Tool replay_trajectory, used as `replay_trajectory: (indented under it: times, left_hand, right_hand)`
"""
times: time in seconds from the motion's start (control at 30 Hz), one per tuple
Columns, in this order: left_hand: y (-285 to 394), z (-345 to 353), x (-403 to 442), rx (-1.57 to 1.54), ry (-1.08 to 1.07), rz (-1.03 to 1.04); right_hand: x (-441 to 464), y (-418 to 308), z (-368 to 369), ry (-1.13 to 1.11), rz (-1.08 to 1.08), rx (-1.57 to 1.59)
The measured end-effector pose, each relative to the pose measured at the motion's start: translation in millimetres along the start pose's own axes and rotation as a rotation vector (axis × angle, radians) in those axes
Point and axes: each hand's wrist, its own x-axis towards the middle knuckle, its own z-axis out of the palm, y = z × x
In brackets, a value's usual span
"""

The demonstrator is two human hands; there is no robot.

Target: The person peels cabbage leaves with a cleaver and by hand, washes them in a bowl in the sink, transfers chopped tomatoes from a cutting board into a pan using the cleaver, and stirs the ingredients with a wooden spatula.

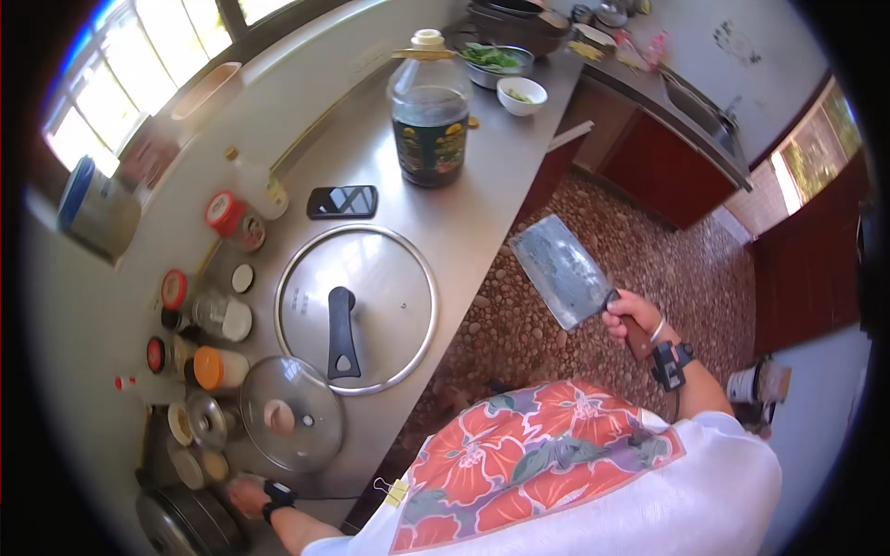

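My right hand (632,315) grips the brown wooden handle of a cleaver (563,271), whose broad grey blade points up and left over the pebble-patterned floor. At the lower left, my left hand (247,496) is beside a dark lidded pot (190,519) at the counter's near end; its fingers are small and blurred, so what they hold, if anything, cannot be made out. Near that hand lie a smaller glass lid (292,414) and several jars. A large glass lid (389,306) with a black handle lies farther along the counter.
A large bottle of dark liquid (431,116) stands on the steel counter (491,176), near a phone (342,202). Jars and bottles line the wall side. Farther back are a bowl of greens (496,61) and a white bowl (521,96). A sink (700,107) is at upper right.
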Motion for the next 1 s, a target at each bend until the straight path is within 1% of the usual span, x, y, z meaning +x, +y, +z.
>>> replay_trajectory:
  times: [0.03,0.07,0.1,0.13,0.2,0.27,0.4,0.47,0.53,0.57,0.6,0.63,0.7,0.73,0.77,0.83,0.87,0.9,0.93,1.0]
  left_hand:
    - [-9,13,1,-0.105,0.039,0.007]
    - [-16,12,5,-0.117,-0.055,0.047]
    - [-38,39,10,-0.437,0.108,0.182]
    - [-39,40,0,-0.543,0.143,0.205]
    - [-16,26,-36,-0.67,0.133,0.166]
    - [10,6,-75,-0.799,0.059,0.134]
    - [56,-34,-143,-1.088,-0.111,0.138]
    - [78,-60,-175,-1.253,-0.194,0.165]
    - [100,-86,-204,-1.458,-0.294,0.21]
    - [116,-105,-223,-1.54,-0.349,0.243]
    - [142,-129,-249,-1.62,-0.408,0.299]
    - [162,-148,-272,-1.706,-0.482,0.355]
    - [201,-177,-321,-1.898,-0.73,0.533]
    - [232,-196,-355,-1.967,-0.873,0.615]
    - [264,-214,-395,-1.991,-0.98,0.67]
    - [336,-265,-511,-1.942,-1.011,0.619]
    - [363,-259,-533,-1.686,-0.793,1.104]
    - [390,-259,-567,-1.467,-0.419,1.33]
    - [402,-266,-602,-1.372,-0.303,1.461]
    - [416,-272,-675,-1.184,-0.329,1.779]
  right_hand:
    - [4,-2,-1,-0.017,-0.013,-0.012]
    - [5,-3,-1,-0.028,-0.021,-0.019]
    - [7,-5,0,-0.022,-0.028,-0.043]
    - [9,-8,2,-0.021,-0.028,-0.013]
    - [15,-4,-3,-0.024,-0.06,-0.004]
    - [18,-5,-12,-0.049,-0.089,0.006]
    - [27,-19,-43,-0.128,-0.108,0.031]
    - [37,-29,-66,-0.181,-0.114,0.009]
    - [40,-24,-84,-0.233,-0.14,0.002]
    - [39,-32,-97,-0.265,-0.13,0.009]
    - [48,-63,-122,-0.277,-0.118,0.001]
    - [51,-74,-136,-0.293,-0.118,-0.013]
    - [45,-79,-155,-0.31,-0.12,-0.046]
    - [40,-91,-160,-0.257,-0.096,-0.123]
    - [37,-98,-169,-0.261,-0.107,-0.136]
    - [34,-105,-185,-0.267,-0.123,-0.162]
    - [33,-109,-191,-0.279,-0.121,-0.176]
    - [28,-113,-195,-0.282,-0.109,-0.189]
    - [22,-116,-194,-0.281,-0.102,-0.201]
    - [16,-121,-199,-0.302,-0.116,-0.208]
